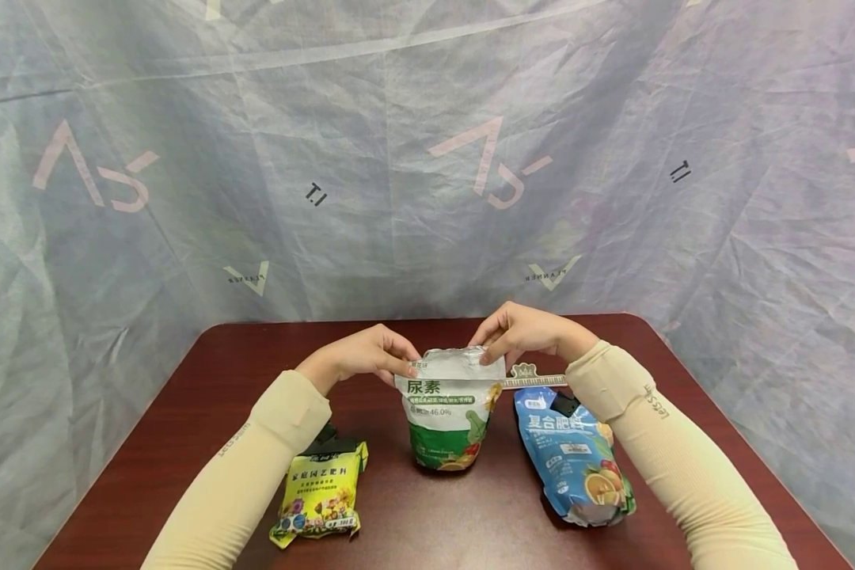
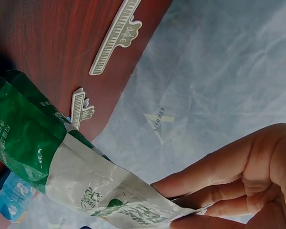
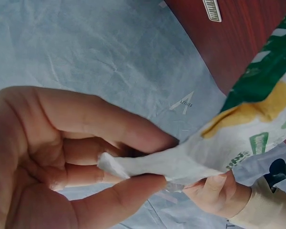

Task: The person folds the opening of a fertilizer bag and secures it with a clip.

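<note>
A white and green fertilizer bag (image 1: 442, 435) stands upright on the table, its folded silvery-white top raised between both hands. My left hand (image 1: 370, 352) pinches the bag's upper left corner between thumb and fingers. At the opposite corner, my right hand (image 1: 527, 332) pinches the top edge in the same way. Up close in the right wrist view, the white bag edge (image 3: 148, 164) runs between thumb and fingers, with its tip sticking out. The left wrist view has the bag's corner (image 2: 181, 210) between the fingertips.
Left of the bag lies a yellow fertilizer packet (image 1: 321, 491), with something dark behind it. A blue fertilizer bag (image 1: 573, 459) with a black object (image 1: 565, 404) near its top lies to the right. Behind is a white ruler-like piece (image 1: 534, 382). Grey cloth (image 1: 399, 198) hangs beyond the table.
</note>
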Demonstrator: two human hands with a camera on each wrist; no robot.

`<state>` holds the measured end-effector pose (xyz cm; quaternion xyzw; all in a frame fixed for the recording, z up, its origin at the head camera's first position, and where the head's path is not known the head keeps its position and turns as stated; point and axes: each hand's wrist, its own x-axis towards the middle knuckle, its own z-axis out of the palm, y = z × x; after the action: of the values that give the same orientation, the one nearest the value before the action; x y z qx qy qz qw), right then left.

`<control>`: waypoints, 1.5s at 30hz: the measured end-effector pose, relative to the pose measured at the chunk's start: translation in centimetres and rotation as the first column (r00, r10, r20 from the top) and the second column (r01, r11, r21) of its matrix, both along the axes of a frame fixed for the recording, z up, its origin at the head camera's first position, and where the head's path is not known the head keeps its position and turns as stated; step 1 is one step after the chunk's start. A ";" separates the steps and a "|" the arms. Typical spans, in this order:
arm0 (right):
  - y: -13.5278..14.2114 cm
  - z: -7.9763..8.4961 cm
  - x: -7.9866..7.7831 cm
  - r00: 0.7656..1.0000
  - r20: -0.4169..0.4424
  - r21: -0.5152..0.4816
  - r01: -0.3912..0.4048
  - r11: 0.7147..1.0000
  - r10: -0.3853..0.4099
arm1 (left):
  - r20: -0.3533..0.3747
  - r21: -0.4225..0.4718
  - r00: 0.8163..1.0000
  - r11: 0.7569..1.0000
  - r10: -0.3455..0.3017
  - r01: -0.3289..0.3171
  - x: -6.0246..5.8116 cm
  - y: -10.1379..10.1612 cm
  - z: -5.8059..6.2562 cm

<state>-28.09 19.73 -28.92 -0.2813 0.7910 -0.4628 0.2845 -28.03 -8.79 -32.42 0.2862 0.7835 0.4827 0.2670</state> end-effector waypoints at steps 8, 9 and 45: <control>-0.2 0.0 0.6 0.999 -0.034 -0.011 0.000 1.000 0.000 | 0.005 0.002 1.000 1.000 -0.001 0.001 0.0 -0.1 -0.1; -0.3 0.0 0.8 0.999 -0.046 -0.009 0.005 1.000 -0.005 | 0.008 0.004 1.000 1.000 0.000 0.000 0.0 -0.2 -0.1; -1.6 -6.3 7.7 0.040 -0.989 0.150 0.292 0.945 0.144 | 0.053 0.030 0.999 1.000 0.003 -0.004 -0.2 -0.3 -0.3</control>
<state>-20.43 18.13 -35.24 -0.4313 0.8410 -0.0214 -0.3260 -28.23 -9.07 -32.75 0.2758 0.7694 0.5021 0.2826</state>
